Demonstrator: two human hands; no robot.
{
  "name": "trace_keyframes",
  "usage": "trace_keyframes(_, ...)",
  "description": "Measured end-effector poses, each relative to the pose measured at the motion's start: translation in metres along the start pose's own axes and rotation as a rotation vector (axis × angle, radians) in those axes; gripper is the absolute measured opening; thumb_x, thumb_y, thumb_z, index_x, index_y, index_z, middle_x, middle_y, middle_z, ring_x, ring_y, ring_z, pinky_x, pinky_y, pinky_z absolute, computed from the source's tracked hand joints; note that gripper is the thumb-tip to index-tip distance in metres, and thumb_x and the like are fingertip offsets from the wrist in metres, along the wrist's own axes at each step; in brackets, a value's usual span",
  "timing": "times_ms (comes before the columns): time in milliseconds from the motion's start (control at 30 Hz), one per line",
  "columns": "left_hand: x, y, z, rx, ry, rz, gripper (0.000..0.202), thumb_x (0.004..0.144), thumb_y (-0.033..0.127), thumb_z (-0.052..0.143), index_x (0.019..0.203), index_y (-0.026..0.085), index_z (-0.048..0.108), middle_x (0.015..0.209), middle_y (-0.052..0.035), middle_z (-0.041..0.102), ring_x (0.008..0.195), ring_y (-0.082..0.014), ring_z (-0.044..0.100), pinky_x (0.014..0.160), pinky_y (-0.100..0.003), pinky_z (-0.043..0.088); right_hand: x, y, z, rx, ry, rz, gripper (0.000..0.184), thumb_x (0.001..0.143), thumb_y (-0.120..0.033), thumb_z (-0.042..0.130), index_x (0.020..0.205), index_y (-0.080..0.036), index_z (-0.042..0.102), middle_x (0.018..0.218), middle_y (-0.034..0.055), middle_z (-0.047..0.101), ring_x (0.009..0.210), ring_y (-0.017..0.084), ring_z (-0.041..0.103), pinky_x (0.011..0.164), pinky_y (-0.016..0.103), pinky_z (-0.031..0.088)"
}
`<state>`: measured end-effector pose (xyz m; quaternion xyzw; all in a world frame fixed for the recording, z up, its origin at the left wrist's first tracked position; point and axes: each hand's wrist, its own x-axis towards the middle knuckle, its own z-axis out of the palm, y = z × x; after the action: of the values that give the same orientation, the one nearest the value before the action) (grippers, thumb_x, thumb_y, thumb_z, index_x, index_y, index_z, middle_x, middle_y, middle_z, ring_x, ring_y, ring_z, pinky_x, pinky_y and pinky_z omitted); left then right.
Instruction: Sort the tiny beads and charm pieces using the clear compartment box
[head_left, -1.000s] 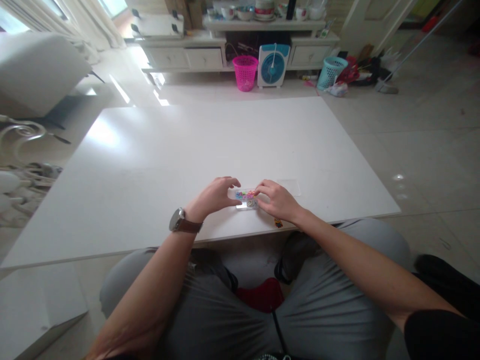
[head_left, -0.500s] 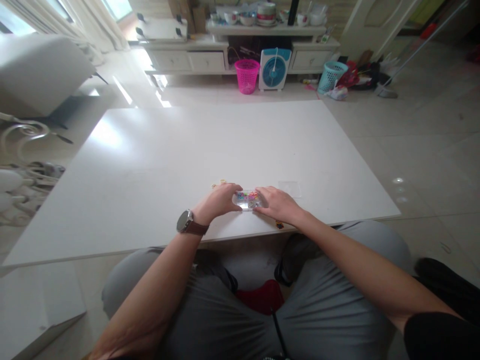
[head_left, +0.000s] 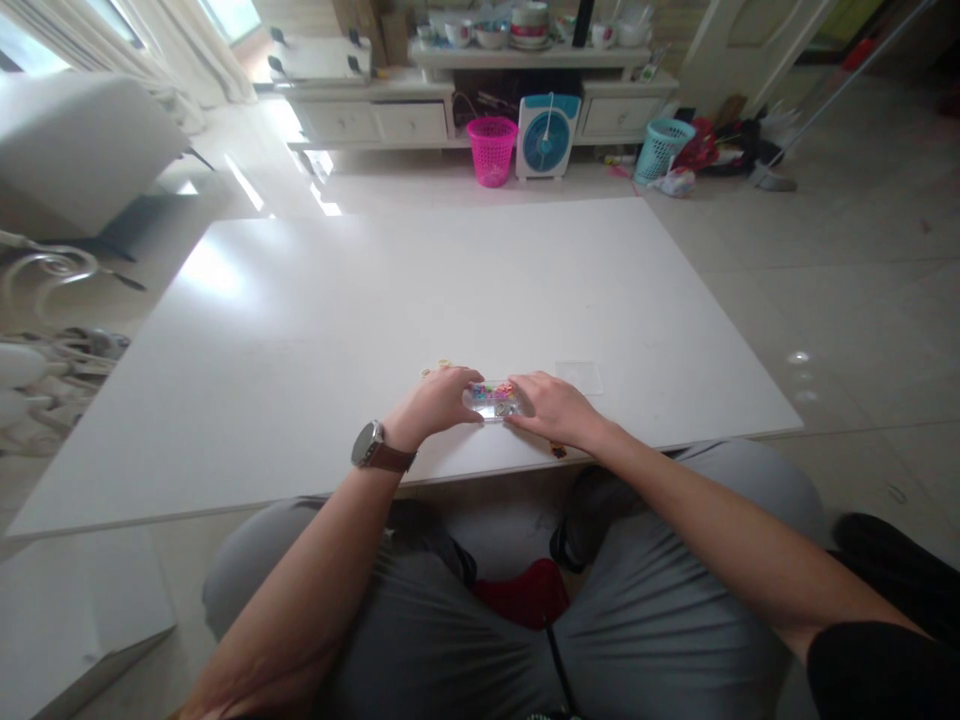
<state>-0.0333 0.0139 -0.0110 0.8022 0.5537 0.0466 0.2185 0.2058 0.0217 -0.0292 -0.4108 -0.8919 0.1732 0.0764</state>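
A small clear plastic box (head_left: 493,399) with colourful little pieces inside lies on the white table (head_left: 390,300) near its front edge. My left hand (head_left: 435,402), with a watch on the wrist, grips the box's left end with curled fingers. My right hand (head_left: 555,407) presses on the box's right end, fingers bent over it. A clear flat lid (head_left: 579,377) lies on the table just behind my right hand. A tiny yellowish piece (head_left: 442,365) sits behind my left hand, and a small dark-and-orange piece (head_left: 556,451) lies by my right wrist at the table's edge.
Beyond the table stand a pink basket (head_left: 491,148), a blue-and-white fan (head_left: 546,136), a teal basket (head_left: 661,146) and a white cabinet (head_left: 390,110) with dishes on top. A white chair (head_left: 75,140) stands at the far left. My knees are under the table's front edge.
Since one second ago both hands have lowered onto the box and closed in on its ends, pressing it flat to the table. Hardly anything has moved in the last half second.
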Motion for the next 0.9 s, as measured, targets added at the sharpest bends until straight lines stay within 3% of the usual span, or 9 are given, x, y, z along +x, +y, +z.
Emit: trace_keyframes(900,-0.0004,0.0026,-0.0009,-0.005,0.007,-0.003,0.052,0.073,0.035,0.082,0.121,0.020,0.071,0.120,-0.0100,0.074,0.110,-0.0289,0.068,0.095,-0.037,0.050,-0.0003,0.0000,-0.0001,0.007,0.005,-0.003,0.053,0.090,-0.045,0.071,0.132,-0.018,0.057,0.124,0.0162,0.069,0.119,0.030,0.061,0.098,0.040,0.049)
